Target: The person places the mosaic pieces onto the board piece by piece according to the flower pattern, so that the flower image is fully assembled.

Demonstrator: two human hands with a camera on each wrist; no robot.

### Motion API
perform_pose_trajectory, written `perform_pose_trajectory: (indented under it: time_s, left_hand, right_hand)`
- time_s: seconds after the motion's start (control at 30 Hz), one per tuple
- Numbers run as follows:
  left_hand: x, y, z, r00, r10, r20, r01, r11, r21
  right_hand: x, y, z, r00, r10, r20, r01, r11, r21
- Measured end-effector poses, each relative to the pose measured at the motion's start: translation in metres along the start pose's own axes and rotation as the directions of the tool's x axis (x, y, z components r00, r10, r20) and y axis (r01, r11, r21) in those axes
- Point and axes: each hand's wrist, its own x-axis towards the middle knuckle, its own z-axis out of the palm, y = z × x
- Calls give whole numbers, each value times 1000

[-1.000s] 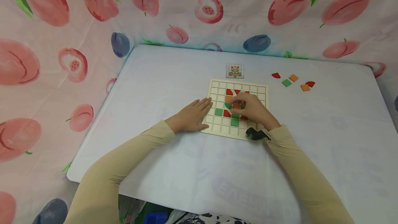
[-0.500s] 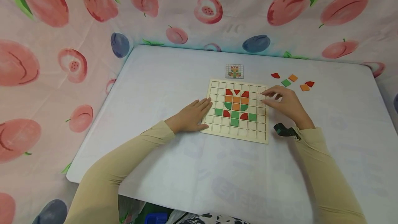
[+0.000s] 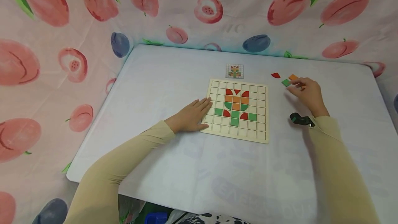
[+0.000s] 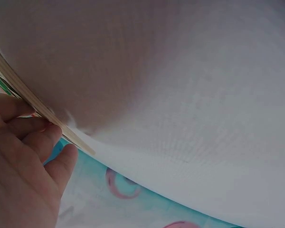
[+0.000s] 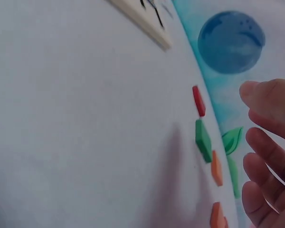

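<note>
My left hand [image 3: 191, 115] rests flat on the left edge of the wooden grid board [image 3: 261, 137], its fingers straight. The left wrist view shows the fingers against the board edge [image 4: 47, 114]. Red, orange and green tiles form a flower-like pattern on the grid, including a green square [image 3: 252, 117] on the right. My right hand [image 3: 308, 94] hovers over the loose tiles, fingers loosely bent and holding nothing. Near its fingertips lie a green tile [image 3: 285, 82] and an orange tile [image 3: 293, 77]. In the right wrist view a second orange tile [image 5: 217, 216] shows.
A small pattern card [image 3: 234, 71] lies just behind the board. A red quarter-circle tile [image 3: 275, 75] lies left of the other loose tiles. The white table [image 3: 174, 168] meets a fruit-printed cloth [image 3: 236, 16] at the back. A dark camera [image 3: 300, 119] sits on my right wrist.
My right hand has left the board and moved right to the loose tiles. The green square on the pattern's right side, hidden at first, is now visible. My left hand stays put.
</note>
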Motion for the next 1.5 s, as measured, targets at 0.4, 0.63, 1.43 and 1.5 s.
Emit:
perform_pose_trajectory:
  time_s: [0.4,0.63,1.43,1.5]
  left_hand:
    - [-1,0,-2,1000,5,-4,-5,1000,-10]
    - [-1,1,-2,1000,2,-8,-2,1000,-15]
    - [0,0,0,1000,0,-2,0,1000,-9]
    - [0,0,0,1000,0,-2,0,1000,-8]
  right_hand:
    - [23,20,6,998,58,25,-58,998,-19]
    - [27,16,11,997,74,36,-72,996,-55]
    - [32,14,16,999,38,-15,-39,996,-74]
    - [31,13,15,999,43,-10,-44,996,-82]
